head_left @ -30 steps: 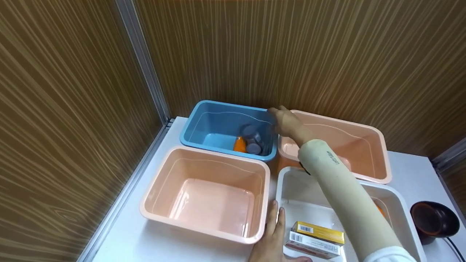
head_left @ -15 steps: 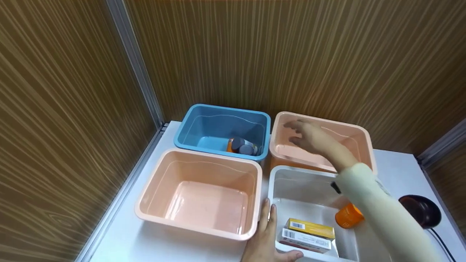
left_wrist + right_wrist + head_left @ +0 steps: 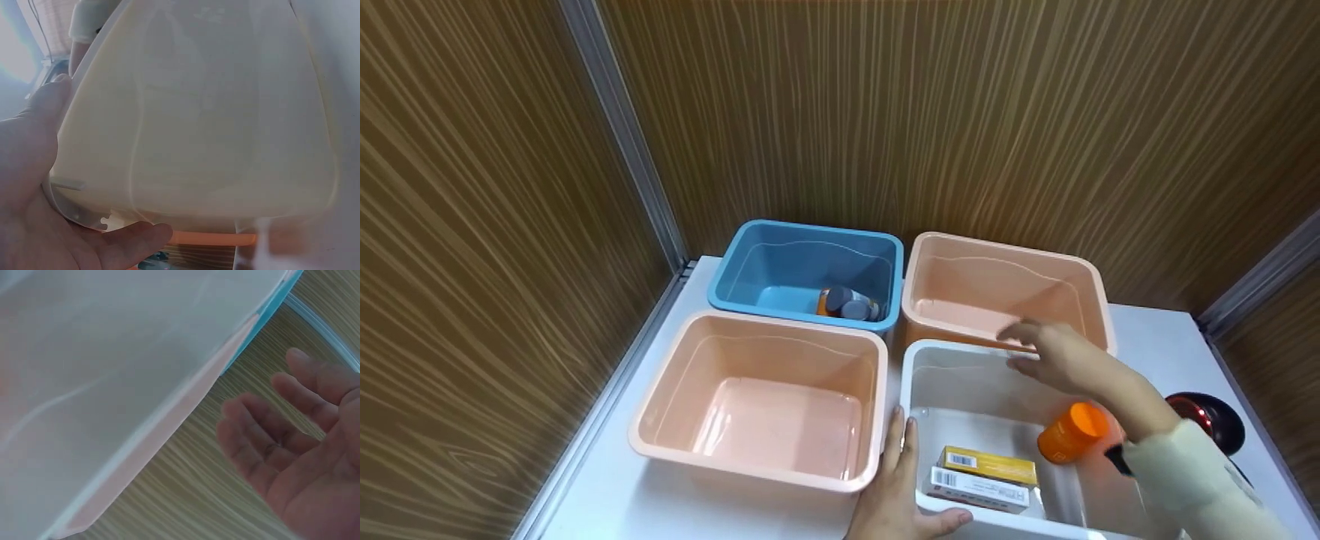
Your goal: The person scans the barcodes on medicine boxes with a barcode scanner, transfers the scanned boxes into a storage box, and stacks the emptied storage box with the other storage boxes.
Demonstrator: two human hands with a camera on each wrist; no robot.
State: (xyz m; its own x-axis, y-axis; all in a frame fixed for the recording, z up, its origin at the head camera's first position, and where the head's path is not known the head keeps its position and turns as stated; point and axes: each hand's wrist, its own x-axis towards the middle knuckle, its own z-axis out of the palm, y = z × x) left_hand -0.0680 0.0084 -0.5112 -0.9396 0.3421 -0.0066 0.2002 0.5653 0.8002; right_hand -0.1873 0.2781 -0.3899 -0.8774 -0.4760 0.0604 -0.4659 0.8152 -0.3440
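Note:
My left hand (image 3: 889, 491) lies at the near left corner of a white bin (image 3: 941, 345). Its fingers run straight along the outside of the left wall, and the thumb stretches over the near rim; the left wrist view shows this hand (image 3: 39, 185) against the bin wall (image 3: 214, 124). Over the far right part of the white bin hovers my right hand (image 3: 1065, 360), fingers loosely spread and holding nothing. Below it, inside the bin, stands an orange bottle (image 3: 1069, 435). A yellow box (image 3: 994, 466) and a white box (image 3: 979, 491) lie side by side near the front wall.
Behind stand a blue bin (image 3: 780, 232), holding several grey-capped bottles (image 3: 851, 300), and a peach bin (image 3: 1005, 251). Another peach bin (image 3: 787, 480) is at the left. A dark round object (image 3: 1222, 424) sits at the right. Wood-grain walls (image 3: 840, 112) enclose the table.
My right hand has drawn back from the blue bin, across the far peach bin, to above the white bin. The grey-capped bottles have settled in the blue bin. My left hand stays at the corner.

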